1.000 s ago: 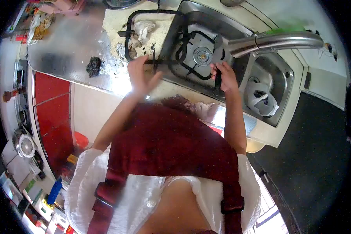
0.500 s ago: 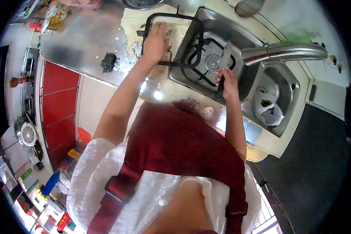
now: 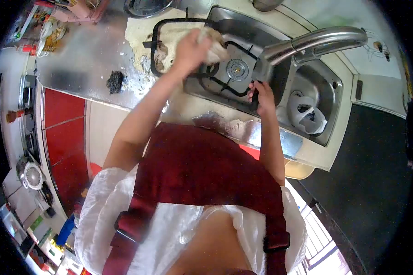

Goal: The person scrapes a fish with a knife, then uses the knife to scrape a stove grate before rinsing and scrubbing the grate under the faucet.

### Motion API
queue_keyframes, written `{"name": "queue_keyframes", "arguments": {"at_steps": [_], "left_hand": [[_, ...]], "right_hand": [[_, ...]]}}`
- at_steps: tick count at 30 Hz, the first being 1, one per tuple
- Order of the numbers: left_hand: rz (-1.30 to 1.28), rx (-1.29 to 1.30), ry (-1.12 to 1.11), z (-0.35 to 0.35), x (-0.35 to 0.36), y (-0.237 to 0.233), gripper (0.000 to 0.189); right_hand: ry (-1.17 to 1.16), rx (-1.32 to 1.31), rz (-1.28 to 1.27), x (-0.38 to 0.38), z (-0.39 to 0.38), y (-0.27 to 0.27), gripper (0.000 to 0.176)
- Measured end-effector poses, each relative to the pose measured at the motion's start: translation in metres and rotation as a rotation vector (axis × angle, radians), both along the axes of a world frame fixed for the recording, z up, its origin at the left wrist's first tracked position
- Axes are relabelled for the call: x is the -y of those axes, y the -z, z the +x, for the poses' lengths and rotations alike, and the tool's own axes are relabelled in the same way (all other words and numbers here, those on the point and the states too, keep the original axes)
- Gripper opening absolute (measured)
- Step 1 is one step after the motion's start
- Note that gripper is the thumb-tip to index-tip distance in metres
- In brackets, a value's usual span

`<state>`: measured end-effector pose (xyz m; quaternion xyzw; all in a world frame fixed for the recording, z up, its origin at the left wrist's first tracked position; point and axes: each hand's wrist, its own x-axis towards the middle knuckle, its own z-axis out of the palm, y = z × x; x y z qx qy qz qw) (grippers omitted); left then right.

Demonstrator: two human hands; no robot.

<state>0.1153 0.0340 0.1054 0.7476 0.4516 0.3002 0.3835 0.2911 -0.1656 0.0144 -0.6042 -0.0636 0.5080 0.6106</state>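
Ideally, the cloth [image 3: 216,47], gripped by the left hand [image 3: 191,52] above the sink's [image 3: 244,22] left edge, is held clear of the knife [image 3: 255,101] gripped by the right hand [image 3: 265,97].

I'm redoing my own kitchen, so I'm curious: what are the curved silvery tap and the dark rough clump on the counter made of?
The curved silvery tap looks like metal with a smooth, shiny finish, given its bright highlights; steel or chrome plating, I can't tell. The dark rough clump has a matte, tangled surface, perhaps a wire or plastic-mesh scrubber.
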Motion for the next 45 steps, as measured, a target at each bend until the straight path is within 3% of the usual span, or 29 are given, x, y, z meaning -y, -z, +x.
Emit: {"name": "queue_keyframes", "arguments": {"at_steps": [1,3,4,5,6,7,9,10,13,15,17,18,20,22,23,25,26,28,29,31,33,35,36,37,39,41,42,44,45], "left_hand": [[-0.046,0.142,0.066,0.007,0.016,0.006,0.030],[-0.320,0.069,0.233,0.022,0.037,0.039,0.032],[-0.385,0.164,0.216,0.031,0.056,0.043,0.032],[-0.426,0.124,0.230,0.043,0.064,0.091,0.034],[-0.598,0.151,0.201,0.048,0.074,0.079,0.039],[-0.769,0.193,0.191,0.056,0.080,0.085,0.038],[-1.184,0.554,0.200,0.066,0.088,0.095,0.034],[-1.184,0.558,0.191,0.074,0.090,0.091,0.034],[-1.116,0.451,0.130,0.094,0.090,0.084,0.029],[-1.059,0.401,0.149,0.104,0.085,0.090,0.025],[-1.116,0.474,0.085,0.124,0.082,0.116,0.019],[-1.090,0.538,0.003,0.132,0.083,0.120,0.018],[-1.056,0.600,-0.097,0.141,0.088,0.119,0.017],[-1.138,0.460,-0.165,0.149,0.088,0.108,0.021],[-1.123,0.473,-0.190,0.150,0.088,0.108,0.021],[-1.361,0.770,-0.075,0.145,0.093,0.111,0.025],[-1.313,0.780,-0.105,0.146,0.097,0.092,0.023],[-1.270,0.814,-0.095,0.142,0.097,0.070,0.022],[-1.242,0.833,-0.053,0.140,0.096,0.065,0.022],[-1.226,0.842,-0.067,0.149,0.093,0.097,0.023],[-1.292,0.928,-0.136,0.156,0.096,0.116,0.018],[-1.294,0.956,-0.198,0.160,0.097,0.131,0.016],[-1.286,0.989,-0.260,0.163,0.098,0.135,0.014],[-1.293,0.994,-0.257,0.164,0.096,0.132,0.014],[-1.272,0.881,-0.264,0.155,0.093,0.116,0.015],[-1.267,0.867,-0.289,0.152,0.091,0.115,0.017],[-1.234,0.885,-0.279,0.153,0.089,0.122,0.018],[-1.209,0.912,-0.275,0.152,0.089,0.122,0.018],[-1.222,0.930,-0.250,0.147,0.090,0.112,0.020]], "right_hand": [[0.011,0.006,0.005,-0.002,-0.002,-0.003,0.013],[0.005,0.027,-0.013,-0.004,-0.008,-0.011,0.014],[0.013,0.033,-0.023,-0.001,-0.014,-0.019,0.014],[-0.041,0.243,-0.132,-0.001,-0.020,-0.028,0.024],[-0.100,0.456,-0.230,-0.006,-0.021,-0.034,0.037],[-0.107,0.462,-0.225,-0.007,-0.021,-0.029,0.037],[-0.227,0.935,-0.212,-0.001,-0.022,-0.014,0.050],[-0.238,1.287,-0.172,-0.005,-0.029,-0.024,0.050],[-0.406,1.271,-0.336,-0.008,-0.045,-0.055,0.046],[-0.412,1.267,-0.293,-0.008,-0.028,-0.045,0.044],[-0.513,0.950,-0.245,-0.005,0.016,-0.036,0.047],[-0.442,1.031,-0.373,-0.011,0.039,-0.056,0.049],[-0.064,1.299,-0.275,-0.022,0.114,-0.012,0.050],[-0.025,1.665,-0.484,-0.050,0.173,0.009,0.057],[-0.039,1.667,-0.454,-0.062,0.201,0.013,0.057],[-0.525,2.126,-0.476,-0.085,0.239,0.021,0.062],[-0.542,2.127,-0.438,-0.098,0.244,0.025,0.062],[-0.376,1.357,-0.263,-0.119,0.251,0.034,0.070],[-0.393,1.350,-0.248,-0.122,0.253,0.042,0.070],[-0.304,1.759,-0.202,-0.119,0.251,0.057,0.070],[-0.293,1.720,-0.153,-0.109,0.226,0.024,0.071],[-0.283,1.380,-0.232,-0.095,0.178,-0.028,0.070],[-0.284,1.662,-0.236,-0.087,0.166,-0.027,0.067],[-0.287,1.669,-0.243,-0.084,0.168,-0.012,0.067],[-0.443,1.572,0.006,-0.074,0.162,0.036,0.059],[-0.391,1.208,0.117,-0.068,0.125,0.052,0.044],[-0.393,1.216,0.116,-0.067,0.116,0.066,0.044],[-0.387,0.766,0.058,-0.063,0.105,0.093,0.034],[-0.394,0.769,0.049,-0.060,0.098,0.088,0.034]]}}
